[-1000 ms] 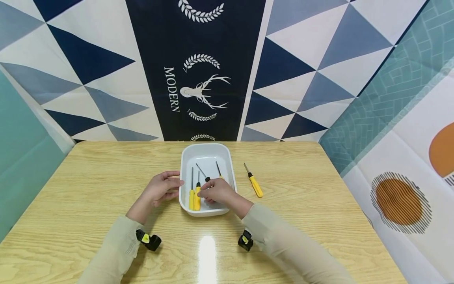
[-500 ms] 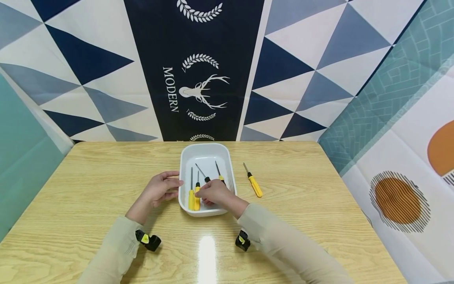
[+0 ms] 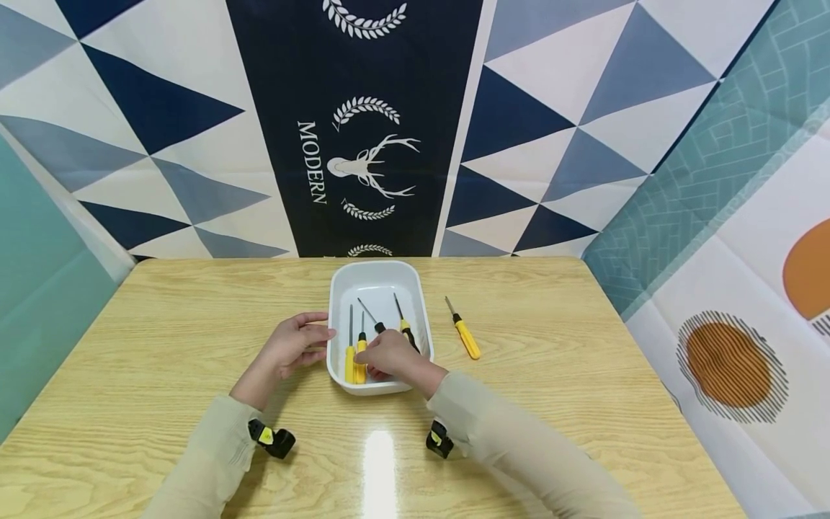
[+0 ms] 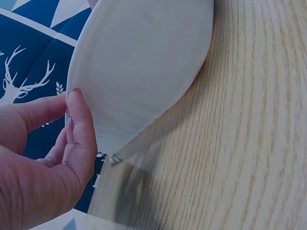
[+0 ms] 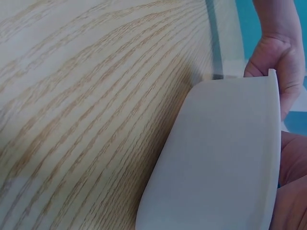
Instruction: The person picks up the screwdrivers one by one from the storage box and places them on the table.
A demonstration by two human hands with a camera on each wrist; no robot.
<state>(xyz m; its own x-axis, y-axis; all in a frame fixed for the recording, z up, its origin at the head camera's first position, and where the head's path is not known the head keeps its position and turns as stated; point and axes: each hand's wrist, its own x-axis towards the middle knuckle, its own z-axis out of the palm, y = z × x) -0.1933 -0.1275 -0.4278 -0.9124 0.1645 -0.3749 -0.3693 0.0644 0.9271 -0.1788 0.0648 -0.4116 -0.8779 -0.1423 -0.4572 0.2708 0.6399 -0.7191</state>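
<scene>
A white tray (image 3: 375, 280) on the wooden table holds several screwdrivers. My left hand (image 3: 300, 344) grips the tray's left rim between thumb and fingers, as the left wrist view also shows. My right hand (image 3: 392, 357) is inside the tray, its bent fingertips over the handle of a yellow screwdriver (image 3: 361, 371); whether they pinch it is hidden. Just left of that lies another yellow screwdriver (image 3: 350, 364). A black-collared screwdriver (image 3: 369, 311) runs partly under the right hand. A yellow-and-black screwdriver (image 3: 403, 321) lies along the tray's right side, its end behind the wrist.
One yellow screwdriver (image 3: 465, 337) lies on the table (image 3: 538, 346) right of the tray. A patterned cloth backdrop (image 3: 363, 108) hangs at the table's far edge. In the right wrist view, the tray wall (image 5: 216, 153) hides most of the right hand.
My right hand has shifted slightly left and down within the tray, uncovering more of the yellow-and-black screwdriver. My left hand and the screwdrivers have stayed put.
</scene>
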